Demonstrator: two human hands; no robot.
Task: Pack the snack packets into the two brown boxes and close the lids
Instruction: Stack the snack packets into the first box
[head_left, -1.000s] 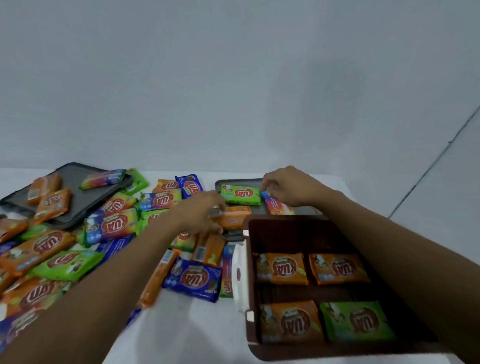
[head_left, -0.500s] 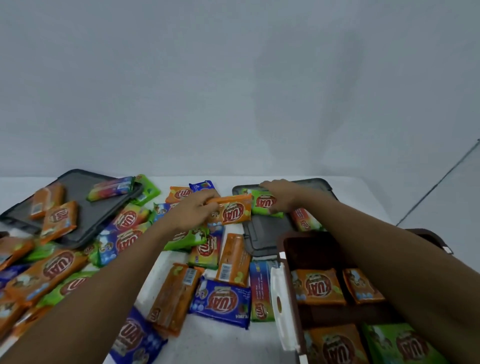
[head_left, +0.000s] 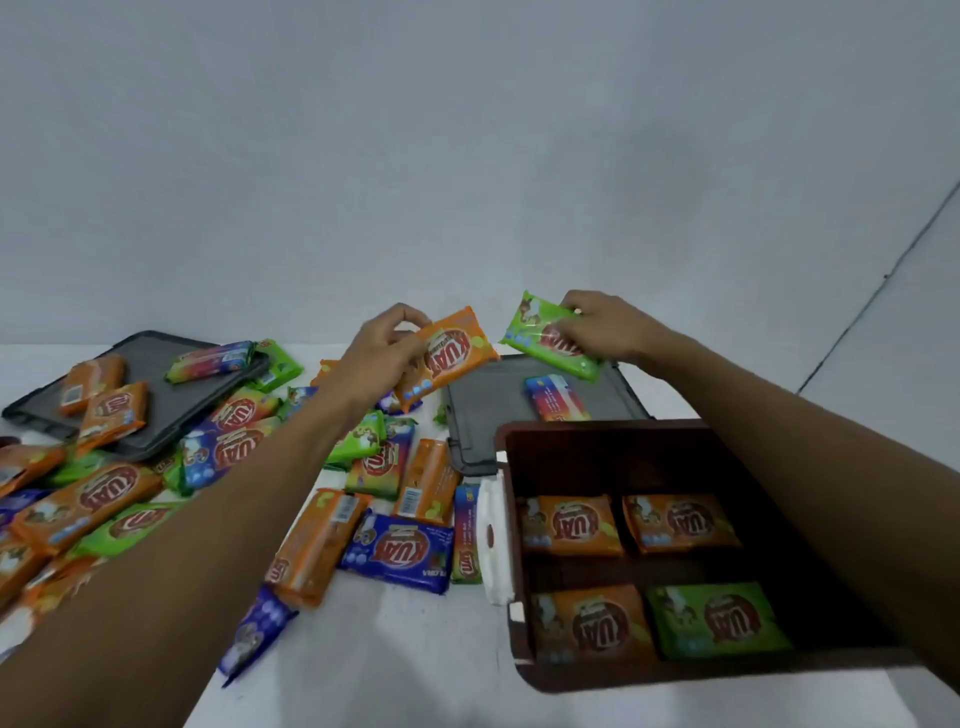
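My left hand (head_left: 382, 349) pinches an orange snack packet (head_left: 451, 354) and holds it in the air above the pile. My right hand (head_left: 605, 325) grips a green snack packet (head_left: 540, 338), lifted over a dark grey lid (head_left: 493, 415). An open brown box (head_left: 597, 447) stands at the front right. Inside it lie three orange packets (head_left: 571, 525) and one green packet (head_left: 719, 621). Only one brown box is in view. Several loose packets (head_left: 395, 551) in orange, green and blue cover the white table (head_left: 395, 649) to the left of the box.
A second dark grey lid (head_left: 156, 405) lies at the back left with orange packets on it. A multicoloured packet (head_left: 556, 397) rests on the lid behind the box. A white latch (head_left: 493, 540) hangs on the box's left wall. A grey wall rises behind the table.
Both hands have lifted their packets off the table: the left raised the orange one, the right raised the green one. The camera has tilted, so the box shows more fully again.
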